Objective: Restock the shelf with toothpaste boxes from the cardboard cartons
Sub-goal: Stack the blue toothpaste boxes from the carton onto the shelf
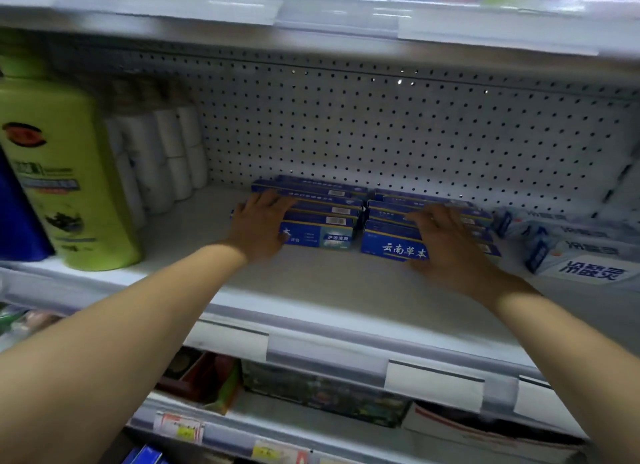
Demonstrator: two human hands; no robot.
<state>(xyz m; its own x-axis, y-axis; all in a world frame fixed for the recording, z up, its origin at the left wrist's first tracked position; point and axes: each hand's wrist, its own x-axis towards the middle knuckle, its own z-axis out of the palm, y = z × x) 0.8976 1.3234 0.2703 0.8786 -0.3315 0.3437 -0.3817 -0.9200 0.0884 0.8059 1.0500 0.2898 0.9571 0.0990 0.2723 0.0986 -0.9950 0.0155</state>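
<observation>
Two side-by-side groups of blue toothpaste boxes lie on the white shelf against the pegboard back. My left hand rests on the left end of the left group, fingers spread over the box tops. My right hand lies over the front and top of the right group, fingers straight and pointing left. The boxes' front faces carry white lettering. No cardboard carton is in view.
A tall green bottle and a dark blue bottle stand at the shelf's left, with white rolls behind them. White-and-blue toothpaste boxes lie at the right. Shelves with goods run above and below.
</observation>
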